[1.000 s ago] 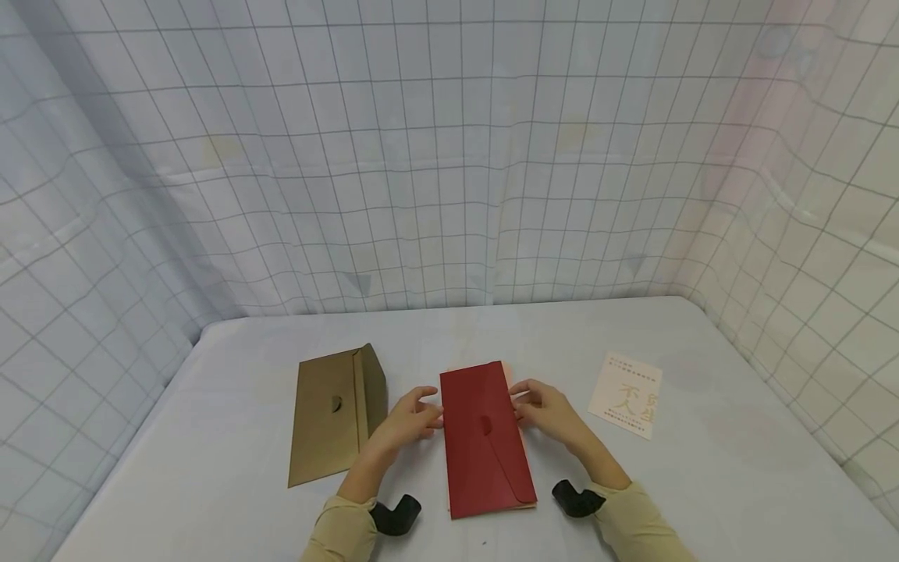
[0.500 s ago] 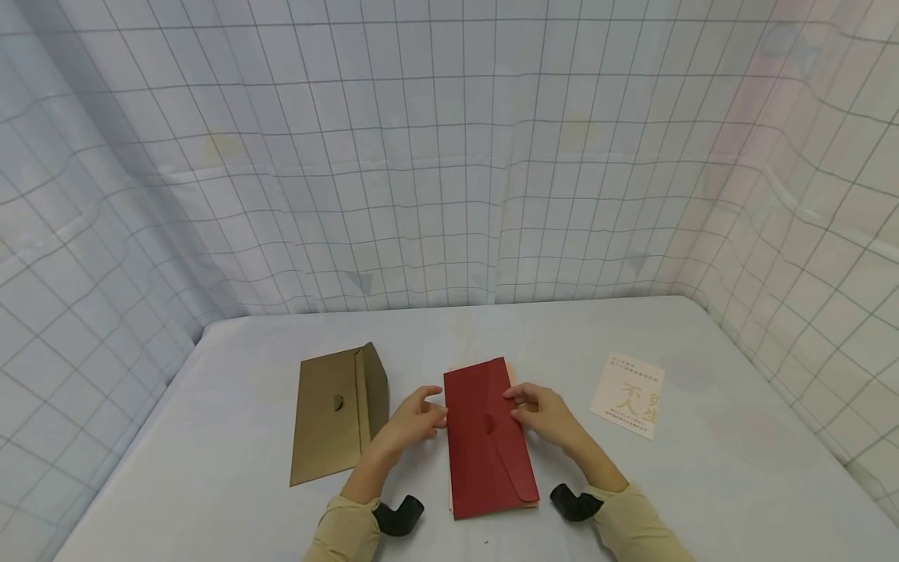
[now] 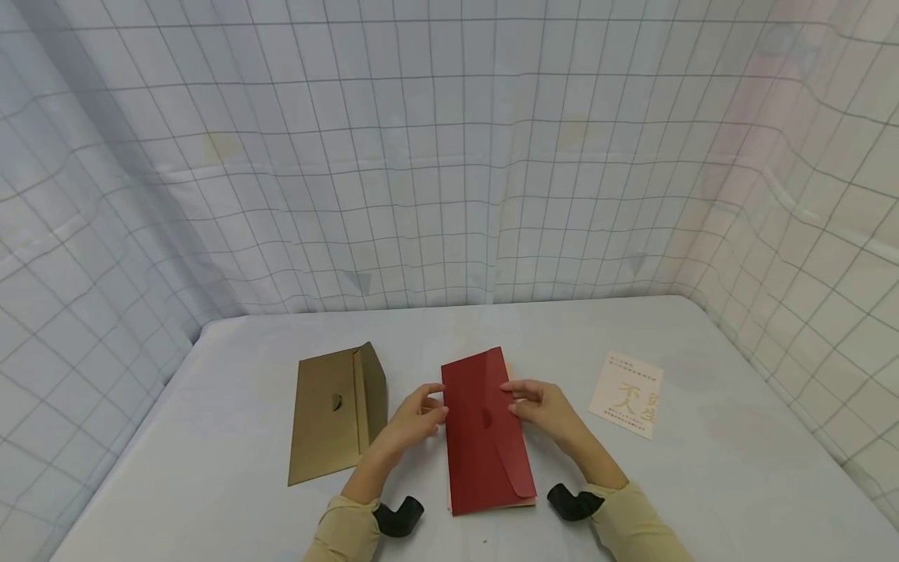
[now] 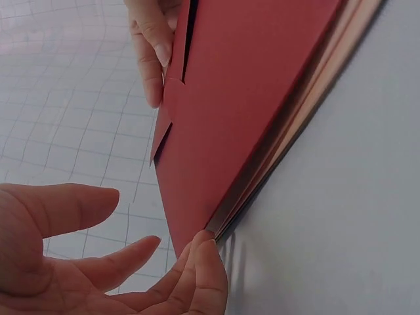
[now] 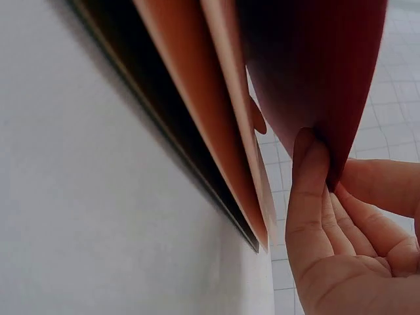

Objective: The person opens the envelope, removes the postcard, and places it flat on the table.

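A red envelope (image 3: 485,445) with a tucked flap lies on top of a short stack, and its far end is raised in the head view. My right hand (image 3: 548,410) pinches its right edge. In the right wrist view a gap shows between it and the cream-pink cards (image 5: 187,118) and dark sheet (image 5: 125,72) below. My left hand (image 3: 414,420) is at the left edge; in the left wrist view two fingertips (image 4: 205,246) come together there, while the other fingers stretch out apart from it. Part of the edge is hidden behind these fingertips.
A gold envelope (image 3: 325,421) with its flap raised lies left of my left hand. At the right, a cream card (image 3: 627,394) with gold characters lies flat on the white table (image 3: 730,484). Gridded white cloth (image 3: 449,156) surrounds the table's back and sides.
My right hand has moved slightly left onto the red envelope's right edge and taken hold of it. The envelope's far end has risen. My left hand has moved slightly closer to the left edge.
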### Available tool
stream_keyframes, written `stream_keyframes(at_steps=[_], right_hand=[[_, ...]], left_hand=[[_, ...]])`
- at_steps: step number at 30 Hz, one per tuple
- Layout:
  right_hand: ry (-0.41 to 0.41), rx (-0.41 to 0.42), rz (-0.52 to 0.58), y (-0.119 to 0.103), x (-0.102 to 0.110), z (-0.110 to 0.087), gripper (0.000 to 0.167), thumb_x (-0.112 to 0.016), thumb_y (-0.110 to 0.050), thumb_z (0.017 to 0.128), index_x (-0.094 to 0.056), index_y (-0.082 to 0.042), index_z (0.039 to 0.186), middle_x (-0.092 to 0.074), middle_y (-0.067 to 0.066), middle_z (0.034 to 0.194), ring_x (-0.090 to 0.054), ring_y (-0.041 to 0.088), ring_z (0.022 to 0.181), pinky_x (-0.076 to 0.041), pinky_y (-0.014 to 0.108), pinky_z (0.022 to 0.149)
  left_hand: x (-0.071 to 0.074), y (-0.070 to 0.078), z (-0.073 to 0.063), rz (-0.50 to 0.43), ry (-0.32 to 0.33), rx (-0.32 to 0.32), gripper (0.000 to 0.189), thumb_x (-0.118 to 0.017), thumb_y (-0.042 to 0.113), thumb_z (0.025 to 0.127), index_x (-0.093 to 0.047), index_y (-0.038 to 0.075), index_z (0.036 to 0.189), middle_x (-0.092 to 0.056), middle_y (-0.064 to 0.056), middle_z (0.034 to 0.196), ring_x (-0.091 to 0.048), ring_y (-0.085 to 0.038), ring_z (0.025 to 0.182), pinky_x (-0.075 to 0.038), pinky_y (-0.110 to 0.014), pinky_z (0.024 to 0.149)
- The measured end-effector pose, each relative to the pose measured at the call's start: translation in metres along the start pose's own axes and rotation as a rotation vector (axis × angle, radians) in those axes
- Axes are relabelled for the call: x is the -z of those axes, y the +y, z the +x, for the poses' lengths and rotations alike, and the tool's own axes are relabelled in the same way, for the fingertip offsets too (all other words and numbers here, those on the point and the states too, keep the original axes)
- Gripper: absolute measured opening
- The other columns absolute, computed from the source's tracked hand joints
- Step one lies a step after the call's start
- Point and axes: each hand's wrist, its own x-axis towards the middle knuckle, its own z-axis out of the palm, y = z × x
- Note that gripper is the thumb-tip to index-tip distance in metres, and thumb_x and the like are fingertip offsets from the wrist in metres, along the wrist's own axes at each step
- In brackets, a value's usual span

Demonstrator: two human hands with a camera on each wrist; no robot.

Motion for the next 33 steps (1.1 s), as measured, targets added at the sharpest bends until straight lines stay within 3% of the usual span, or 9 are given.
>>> stream_keyframes(at_steps=[8, 14, 21, 24, 33], right_hand=[[0.003, 0.006, 0.059, -0.0023, -0.0006, -0.0005, 0.039, -0.057, -0.005, 0.089, -0.053, 0.005, 0.126, -0.057, 0.026, 0.123, -0.059, 0.007, 0.096, -0.051, 0.018, 0.080], [0.005, 0.001, 0.095, -0.0023, -0.0004, 0.0006, 0.039, -0.057, -0.004, 0.089, -0.053, 0.005, 0.127, -0.056, 0.026, 0.126, -0.060, 0.003, 0.095, -0.051, 0.018, 0.081], [0.001, -0.019, 0.111, -0.0014, 0.0002, 0.0013, 0.041, -0.058, -0.005, 0.088, -0.053, 0.002, 0.128, -0.054, 0.023, 0.128, -0.058, 0.006, 0.099, -0.052, 0.020, 0.083], [0.005, -0.025, 0.113, -0.0017, 0.0008, 0.0013, 0.041, -0.058, -0.006, 0.089, -0.053, 0.000, 0.128, -0.054, 0.022, 0.129, -0.057, 0.008, 0.103, -0.051, 0.020, 0.084], [0.002, -0.011, 0.100, -0.0070, 0.0002, -0.0006, 0.044, -0.059, -0.010, 0.089, -0.052, -0.004, 0.132, -0.055, 0.021, 0.129, -0.057, 0.010, 0.105, -0.047, 0.019, 0.084]], left_hand=[[-0.0033, -0.0011, 0.0015, -0.025, -0.003, -0.041, 0.042, -0.054, 0.006, 0.090, -0.046, 0.000, 0.131, -0.055, -0.020, 0.106, -0.057, -0.021, 0.088, -0.053, -0.036, 0.076], [-0.0040, -0.0026, 0.0037, -0.094, 0.002, -0.081, 0.043, -0.056, 0.002, 0.088, -0.048, 0.001, 0.130, -0.054, -0.022, 0.109, -0.058, -0.015, 0.079, -0.050, -0.027, 0.071], [-0.0022, -0.0027, 0.0053, -0.214, -0.130, -0.097, 0.048, -0.061, 0.002, 0.087, -0.048, 0.003, 0.133, -0.049, -0.024, 0.131, -0.060, -0.009, 0.085, -0.048, -0.021, 0.072], [-0.0028, -0.0023, 0.0059, -0.243, -0.165, -0.088, 0.050, -0.062, 0.002, 0.086, -0.048, 0.004, 0.133, -0.051, -0.022, 0.132, -0.060, -0.006, 0.084, -0.049, -0.021, 0.071], [-0.0043, 0.0012, 0.0050, -0.305, -0.111, -0.096, 0.049, -0.063, 0.000, 0.085, -0.050, 0.004, 0.132, -0.057, -0.024, 0.124, -0.066, -0.010, 0.091, -0.052, -0.023, 0.073]])
